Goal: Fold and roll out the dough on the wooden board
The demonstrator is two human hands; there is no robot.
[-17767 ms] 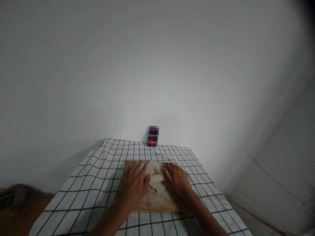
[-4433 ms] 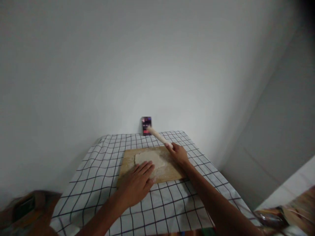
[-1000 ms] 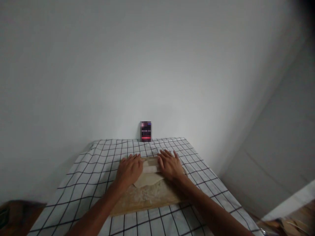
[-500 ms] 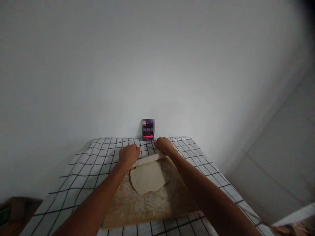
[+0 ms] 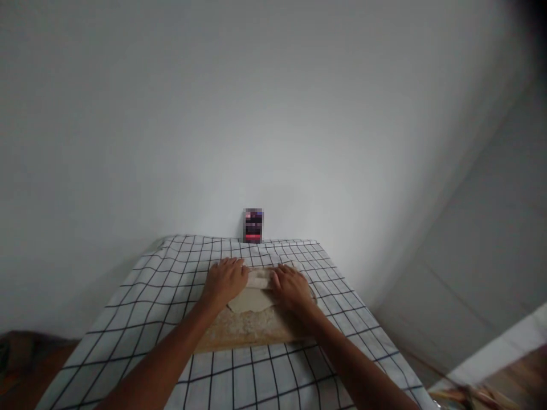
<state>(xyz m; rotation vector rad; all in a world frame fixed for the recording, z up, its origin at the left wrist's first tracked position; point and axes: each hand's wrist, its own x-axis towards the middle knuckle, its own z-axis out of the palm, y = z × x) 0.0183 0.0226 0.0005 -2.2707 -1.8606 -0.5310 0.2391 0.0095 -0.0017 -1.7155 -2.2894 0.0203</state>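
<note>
Pale, floury sheet of dough (image 5: 252,300) is lying on a rectangular light-brown wooden board (image 5: 252,333), toward the board's far half, with its near edge a bit ragged. Across the far part of it there's a pale cylindrical rolling pin (image 5: 259,278), and only the middle shows because both hands cover the ends. Left hand (image 5: 225,282) is draped over the left end, right hand (image 5: 293,286) over the right end, backs up, a gap between them. Can't tell how far either one is closed around the pin, since the palms are hidden. Loose flour's smeared on the near half of the board. Under that, a white cloth with a thin black grid (image 5: 239,376) covers the table. At its far edge, a small dark upright rectangle (image 5: 253,226) with a red band stands by the plain pale-grey wall (image 5: 256,114); it's pixelated, so any writing is unreadable.
</note>
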